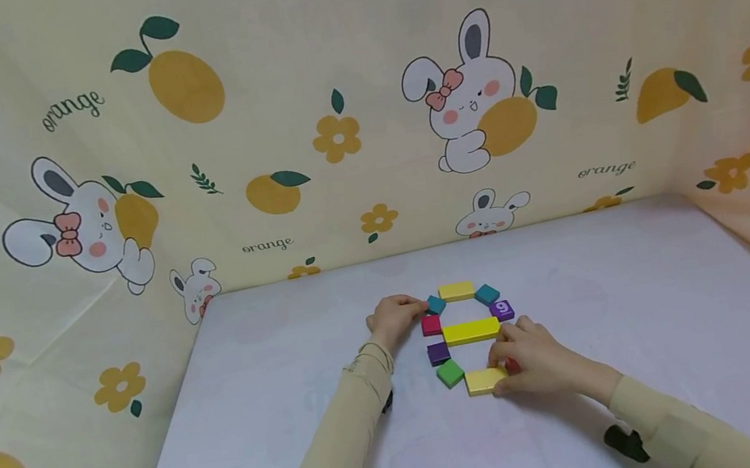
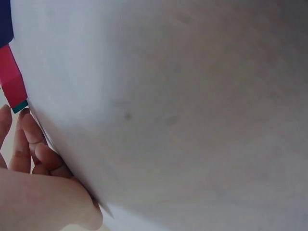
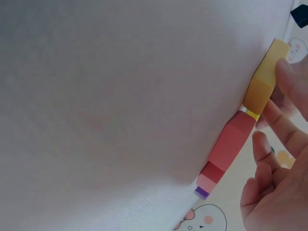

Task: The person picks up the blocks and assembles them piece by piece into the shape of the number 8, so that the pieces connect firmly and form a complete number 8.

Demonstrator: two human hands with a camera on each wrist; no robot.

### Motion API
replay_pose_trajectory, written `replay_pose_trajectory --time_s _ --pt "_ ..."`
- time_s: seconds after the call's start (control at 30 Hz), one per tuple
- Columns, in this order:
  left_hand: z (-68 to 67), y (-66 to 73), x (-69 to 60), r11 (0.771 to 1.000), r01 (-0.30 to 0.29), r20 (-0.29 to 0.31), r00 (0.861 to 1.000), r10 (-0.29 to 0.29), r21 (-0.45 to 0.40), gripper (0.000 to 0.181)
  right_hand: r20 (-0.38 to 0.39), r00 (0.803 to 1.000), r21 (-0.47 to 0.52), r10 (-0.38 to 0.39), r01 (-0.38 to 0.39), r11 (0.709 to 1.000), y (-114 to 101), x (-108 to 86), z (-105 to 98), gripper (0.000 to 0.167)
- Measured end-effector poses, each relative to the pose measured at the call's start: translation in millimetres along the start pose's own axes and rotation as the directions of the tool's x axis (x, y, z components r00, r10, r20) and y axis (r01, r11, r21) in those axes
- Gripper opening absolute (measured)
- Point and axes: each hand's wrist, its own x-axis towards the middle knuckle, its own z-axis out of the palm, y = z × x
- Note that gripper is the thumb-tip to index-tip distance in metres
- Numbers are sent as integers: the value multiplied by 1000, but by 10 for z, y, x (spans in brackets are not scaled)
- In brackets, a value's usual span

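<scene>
Coloured blocks form a figure-eight outline on the table. My left hand (image 1: 396, 317) pinches a teal block (image 1: 436, 304) at the outline's upper left; its thumb and fingertip flank the block (image 2: 20, 106) in the left wrist view. At the bottom, my right hand (image 1: 538, 359) holds a yellow block (image 1: 481, 382) between thumb and finger. The thumb presses that block's (image 3: 265, 79) near side in the right wrist view. Red blocks (image 3: 232, 137) stand just beyond it, mostly hidden by the hand in the head view. A long yellow block (image 1: 471, 331) crosses the middle.
Around these stand a red block (image 1: 430, 325), a dark purple block (image 1: 438, 353), a green block (image 1: 450, 373), a purple block marked 9 (image 1: 502, 310), another teal block (image 1: 487, 294) and a top yellow block (image 1: 456, 291). A patterned cloth (image 1: 287, 51) rises behind the white table (image 1: 247, 450).
</scene>
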Motion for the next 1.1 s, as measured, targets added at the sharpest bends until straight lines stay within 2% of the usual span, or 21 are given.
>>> replay_pose_trajectory --time_s 0.27,0.57,0.77,0.9,0.97,1.03,1.1 --pt "-5 3 -17 1000 0 0 1000 0 -6 24 22 999 7 23 -23 1000 -7 17 -13 27" --pt "-29 -4 -26 1000 -2 -1 1000 2 -12 25 18 1000 5 9 -9 1000 -8 29 -18 26" --pt "-66 -22 -11 999 -13 -41 999 10 -53 25 12 1000 7 -22 22 1000 9 47 -40 28" --pt "-116 8 -36 998 -60 -61 996 58 -33 25 -12 1000 -10 -5 5 1000 48 74 -103 32" --pt "-141 42 -76 994 -104 -62 993 105 16 26 -38 999 -22 14 -15 1000 67 88 -148 34" --pt "-168 76 -121 983 -165 -60 984 170 84 27 -80 997 -34 19 -22 999 89 98 -199 36" --pt "-206 102 -171 961 -233 -53 969 243 152 29 -121 992 -30 31 -35 999 113 104 -253 39"
